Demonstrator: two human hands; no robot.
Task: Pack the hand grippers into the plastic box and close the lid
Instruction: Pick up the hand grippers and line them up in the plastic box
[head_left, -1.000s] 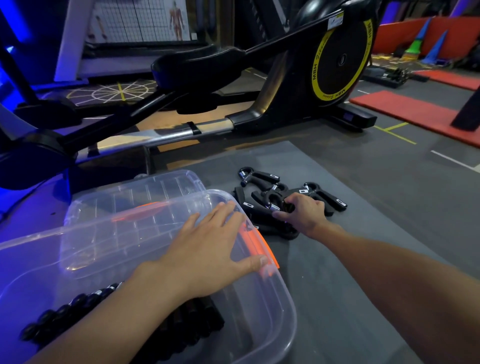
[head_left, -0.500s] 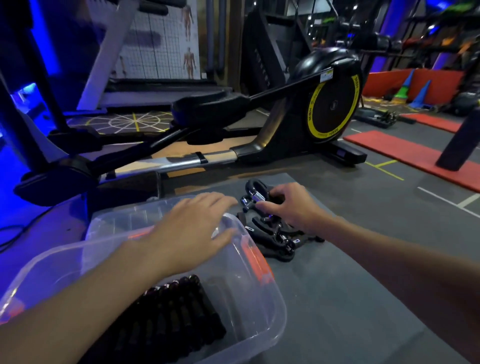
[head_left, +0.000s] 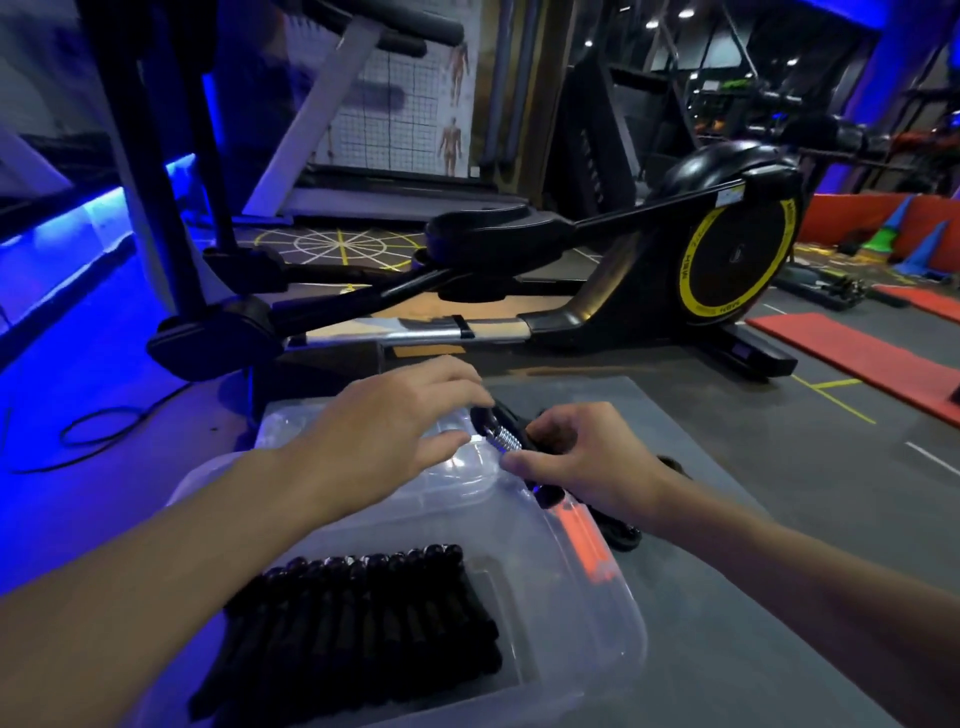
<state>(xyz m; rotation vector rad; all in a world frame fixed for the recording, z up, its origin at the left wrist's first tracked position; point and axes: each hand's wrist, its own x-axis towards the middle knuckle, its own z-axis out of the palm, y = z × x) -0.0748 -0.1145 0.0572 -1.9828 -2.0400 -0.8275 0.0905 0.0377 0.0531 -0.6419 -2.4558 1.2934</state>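
A clear plastic box (head_left: 587, 649) with an orange latch (head_left: 582, 540) lies low in the view on a grey mat (head_left: 779, 571). Several black hand grippers (head_left: 363, 613) lie in a row inside it. My right hand (head_left: 587, 467) holds a black hand gripper (head_left: 506, 434) with a silver spring just above the box's far right corner. My left hand (head_left: 384, 431) hovers over the box's far edge, fingers spread, its fingertips close to that gripper. A few more black grippers (head_left: 621, 532) lie on the mat, mostly hidden behind my right wrist.
The clear lid (head_left: 291, 431) lies behind the box, partly under my left hand. A black and yellow elliptical trainer (head_left: 727, 270) stands just beyond the mat. Red mats (head_left: 857, 353) lie at the right, and a cable (head_left: 93, 431) runs on the floor at left.
My right hand lifted one gripper off the pile and brought it left over the box corner. My left hand rose off the box rim toward it. The camera tilted up.
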